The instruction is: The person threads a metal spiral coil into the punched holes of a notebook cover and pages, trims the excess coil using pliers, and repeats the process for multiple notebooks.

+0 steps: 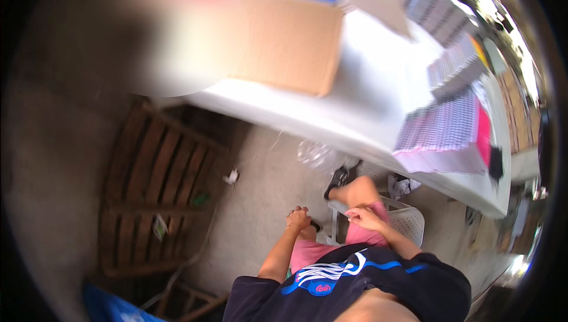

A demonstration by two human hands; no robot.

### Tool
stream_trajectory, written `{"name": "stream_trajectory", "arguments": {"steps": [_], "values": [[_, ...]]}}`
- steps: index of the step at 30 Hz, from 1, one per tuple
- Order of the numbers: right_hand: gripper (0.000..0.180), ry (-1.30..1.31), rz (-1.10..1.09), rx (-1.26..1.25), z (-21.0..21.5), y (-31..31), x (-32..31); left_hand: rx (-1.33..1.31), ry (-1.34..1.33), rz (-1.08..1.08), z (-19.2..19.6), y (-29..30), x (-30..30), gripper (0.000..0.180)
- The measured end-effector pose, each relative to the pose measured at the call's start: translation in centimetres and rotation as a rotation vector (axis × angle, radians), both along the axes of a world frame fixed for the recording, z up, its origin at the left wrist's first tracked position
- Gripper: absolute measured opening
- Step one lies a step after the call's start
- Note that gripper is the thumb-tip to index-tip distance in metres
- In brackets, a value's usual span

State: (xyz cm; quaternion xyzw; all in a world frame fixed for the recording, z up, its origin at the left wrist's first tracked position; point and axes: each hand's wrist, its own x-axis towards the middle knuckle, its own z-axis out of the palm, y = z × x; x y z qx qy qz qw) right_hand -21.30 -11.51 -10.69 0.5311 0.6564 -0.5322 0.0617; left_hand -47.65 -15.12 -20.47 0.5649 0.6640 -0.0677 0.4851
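Observation:
My left hand (299, 218) rests over my left knee, its fingers spread and nothing in it. On the pink cloth of my shorts (378, 211) lies my right hand (365, 218), loosely open and holding nothing. Both hands are below the edge of the white table (367, 118), apart from everything on it. Nearest to them on the tabletop is a stack of spiral-bound notebooks (441, 135) with a pink cover at its right end. A brown cardboard box (290, 44) stands open farther left on the table.
More spiral-bound stacks (455, 67) line the table's right side. A white perforated plastic stool (409, 221) is by my right leg. Wooden slatted pallets (157, 174) lie on the floor at left. Clear plastic wrap (319, 155) lies under the table. The upper left is blurred.

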Motion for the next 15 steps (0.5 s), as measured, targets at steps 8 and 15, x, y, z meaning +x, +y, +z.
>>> {"name": "stream_trajectory", "arguments": {"steps": [8,15], "values": [[0.036,-0.045,-0.908,0.252,-0.4,-11.0,6.9,0.407,-0.362,-0.343,3.1,11.2,3.5,0.036],[0.079,-0.516,-1.285,-0.148,-6.1,-19.5,11.5,0.187,-0.105,-0.258,-4.4,12.1,-0.8,0.044]]}}
